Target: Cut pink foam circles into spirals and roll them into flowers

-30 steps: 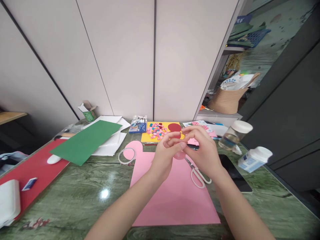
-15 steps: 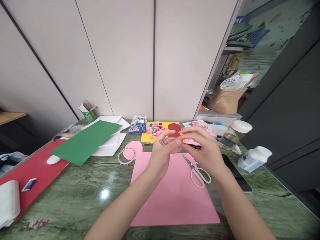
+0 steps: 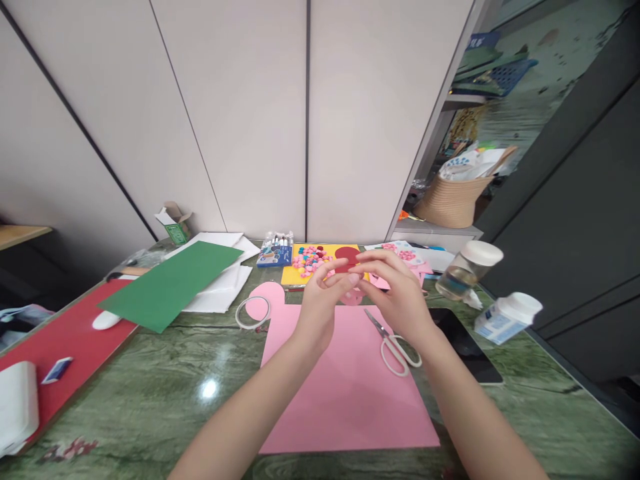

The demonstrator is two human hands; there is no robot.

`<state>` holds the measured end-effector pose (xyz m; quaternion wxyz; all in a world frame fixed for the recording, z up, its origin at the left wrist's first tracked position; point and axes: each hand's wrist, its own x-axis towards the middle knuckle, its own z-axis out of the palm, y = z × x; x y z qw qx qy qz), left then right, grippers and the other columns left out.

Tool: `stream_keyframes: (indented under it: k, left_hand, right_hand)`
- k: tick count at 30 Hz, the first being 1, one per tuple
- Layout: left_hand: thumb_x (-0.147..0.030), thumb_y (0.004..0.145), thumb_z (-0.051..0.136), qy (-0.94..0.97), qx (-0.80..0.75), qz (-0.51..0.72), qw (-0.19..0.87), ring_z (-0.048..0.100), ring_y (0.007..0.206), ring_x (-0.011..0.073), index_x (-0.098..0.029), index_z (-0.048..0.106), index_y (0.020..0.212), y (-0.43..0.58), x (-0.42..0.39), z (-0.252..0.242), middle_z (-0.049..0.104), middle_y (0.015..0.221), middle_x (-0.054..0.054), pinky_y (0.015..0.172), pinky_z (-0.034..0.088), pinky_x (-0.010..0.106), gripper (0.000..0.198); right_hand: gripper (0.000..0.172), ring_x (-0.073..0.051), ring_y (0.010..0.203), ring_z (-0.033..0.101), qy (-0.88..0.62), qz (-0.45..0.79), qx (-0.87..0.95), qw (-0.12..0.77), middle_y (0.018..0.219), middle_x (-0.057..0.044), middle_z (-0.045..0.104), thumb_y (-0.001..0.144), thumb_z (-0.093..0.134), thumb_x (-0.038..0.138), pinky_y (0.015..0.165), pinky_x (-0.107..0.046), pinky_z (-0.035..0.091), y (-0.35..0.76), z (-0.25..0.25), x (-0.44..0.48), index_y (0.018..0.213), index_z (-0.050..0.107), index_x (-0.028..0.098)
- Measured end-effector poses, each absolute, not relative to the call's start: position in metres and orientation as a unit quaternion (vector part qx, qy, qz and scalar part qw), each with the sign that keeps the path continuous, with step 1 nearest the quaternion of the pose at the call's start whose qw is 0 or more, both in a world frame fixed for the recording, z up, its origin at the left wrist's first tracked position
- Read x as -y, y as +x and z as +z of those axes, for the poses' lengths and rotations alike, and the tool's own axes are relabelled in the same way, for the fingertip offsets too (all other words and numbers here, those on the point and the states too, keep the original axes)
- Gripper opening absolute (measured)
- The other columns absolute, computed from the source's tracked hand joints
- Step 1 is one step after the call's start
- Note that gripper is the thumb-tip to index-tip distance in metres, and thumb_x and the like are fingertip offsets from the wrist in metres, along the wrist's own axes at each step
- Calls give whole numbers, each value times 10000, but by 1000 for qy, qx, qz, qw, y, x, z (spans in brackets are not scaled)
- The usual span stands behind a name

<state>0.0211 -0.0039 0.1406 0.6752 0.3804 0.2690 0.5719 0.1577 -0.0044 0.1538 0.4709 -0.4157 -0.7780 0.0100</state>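
Streaky green tabletop (image 3: 165, 407) is sitting by pale panels (image 3: 240, 120); my left hand (image 3: 321, 303) and right hand (image 3: 399, 293) are pinching a pink piece (image 3: 351, 298), looking roundish, kinda blurry.

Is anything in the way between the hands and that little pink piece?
Nothing that I can see. The pink piece is right at the fingers of the left hand and right hand. The scissors lie below on the pink sheet, not in between.
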Motion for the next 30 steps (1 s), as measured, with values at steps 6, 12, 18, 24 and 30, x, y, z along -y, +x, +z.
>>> stream_keyframes:
  k: [6,12,18,24,30]
  left_hand:
    - [-248,643,723,388,-256,567,680,594,668,126,-210,572,994,21,6,142,652,745,1,713,427,293,384]
    - [-224,643,727,395,-257,555,685,598,725,133,-195,571,959,22,8,141,662,791,21,678,431,267,354]
    - [-204,639,728,377,-258,577,677,613,723,124,-185,545,956,22,5,141,665,772,12,741,448,279,367]
    - [-191,640,717,410,-264,538,688,599,624,102,-190,546,984,14,-3,143,643,705,-14,718,448,275,385]
    - [-225,648,719,479,-282,501,663,631,675,145,-201,554,1018,7,-13,140,670,773,19,735,456,315,406]
  right_hand:
    - [86,-202,969,561,-435,26,756,488,1002,-44,578,764,581,152,842,-387,445,155,156,6,778,573,237]
    - [140,-195,931,562,-439,35,755,485,937,-33,578,721,591,118,804,-368,445,152,159,9,691,496,216]
    - [94,-194,942,559,-430,20,769,473,948,-36,586,764,588,144,812,-361,452,156,159,9,796,584,232]
    - [202,-194,1002,548,-403,30,807,431,1039,-48,586,847,510,181,845,-366,462,162,160,9,978,633,275]
    - [184,-190,1001,549,-405,19,809,426,1054,-44,583,839,535,198,831,-350,468,164,155,6,959,650,277]
